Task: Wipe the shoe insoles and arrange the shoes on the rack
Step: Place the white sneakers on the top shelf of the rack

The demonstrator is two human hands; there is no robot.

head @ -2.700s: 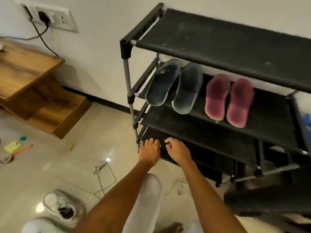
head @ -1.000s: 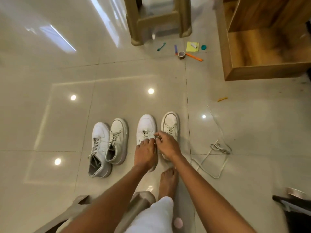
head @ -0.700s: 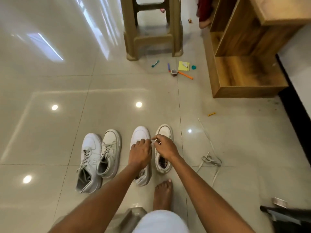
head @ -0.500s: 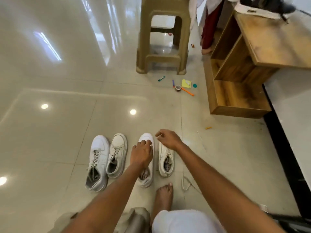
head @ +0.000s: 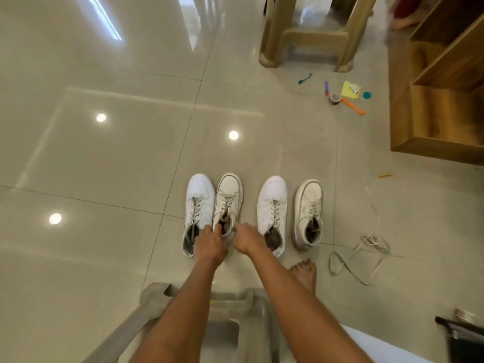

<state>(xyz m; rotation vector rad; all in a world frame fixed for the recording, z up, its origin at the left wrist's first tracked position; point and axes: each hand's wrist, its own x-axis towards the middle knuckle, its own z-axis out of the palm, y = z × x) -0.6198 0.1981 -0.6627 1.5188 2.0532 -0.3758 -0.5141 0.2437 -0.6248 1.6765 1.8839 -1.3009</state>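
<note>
Both hands meet at the heel opening of the second white sneaker from the left (head: pixel 228 203), low in the middle of the frame. Left hand (head: pixel 209 243) curls its fingers over the near collar, between this shoe and the leftmost white sneaker (head: pixel 197 213) touching it; right hand (head: pixel 245 238) pinches the collar's right edge. Whether anything lies inside the shoe cannot be told; its opening looks dark. Right of the hands, a third white sneaker (head: pixel 272 210) and a greyer, scuffed sneaker (head: pixel 307 209) stand apart, toes all pointing up the frame, on the glossy tiled floor (head: pixel 104 166). A loose shoelace (head: pixel 366 252) lies at lower right beside a bare foot (head: pixel 305 273). Upper right: a plastic stool (head: pixel 306 38), scattered pens and a tape roll (head: pixel 334 98), and a wooden shelf unit (head: pixel 440 100), well apart from the shoes.
</note>
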